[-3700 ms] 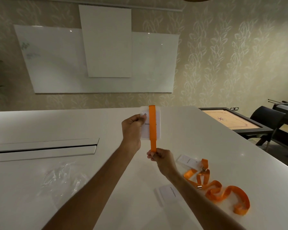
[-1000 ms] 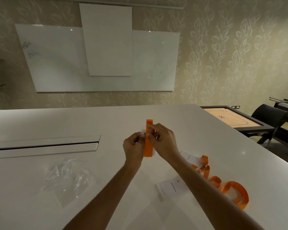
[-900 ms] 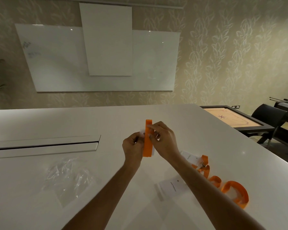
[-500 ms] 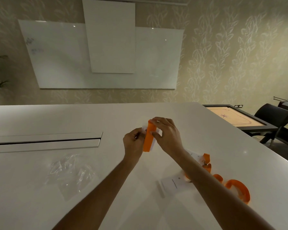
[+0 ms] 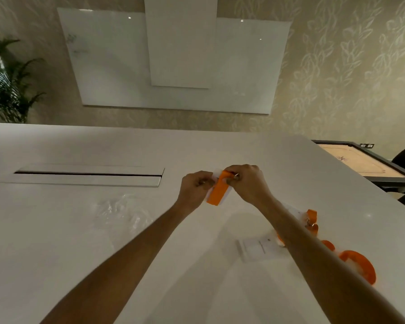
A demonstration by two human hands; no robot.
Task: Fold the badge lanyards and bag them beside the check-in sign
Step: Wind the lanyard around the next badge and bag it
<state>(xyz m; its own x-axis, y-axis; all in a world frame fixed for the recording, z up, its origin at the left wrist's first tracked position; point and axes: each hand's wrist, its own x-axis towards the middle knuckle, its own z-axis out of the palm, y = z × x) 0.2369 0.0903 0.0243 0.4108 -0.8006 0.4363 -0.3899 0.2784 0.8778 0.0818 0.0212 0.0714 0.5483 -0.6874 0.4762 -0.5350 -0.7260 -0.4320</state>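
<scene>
Above the white surface (image 5: 56,230), I pinch the folded orange lanyard (image 5: 218,191) and its badge card between my left hand (image 5: 195,187) and right hand (image 5: 247,183), fingers closed on it. Loosening either pinch could let the flat, stacked strap spring open. Unfolded lanyards (image 5: 358,265) lie right.

Between the left hand (image 5: 195,187) and right hand (image 5: 248,184), the folded lanyard (image 5: 218,191) looks like matt orange woven cloth. Beneath them the table (image 5: 56,242) is smooth, faintly glossy white. Left of the left hand lies crinkled, clear, shiny plastic bag (image 5: 122,212).
</scene>
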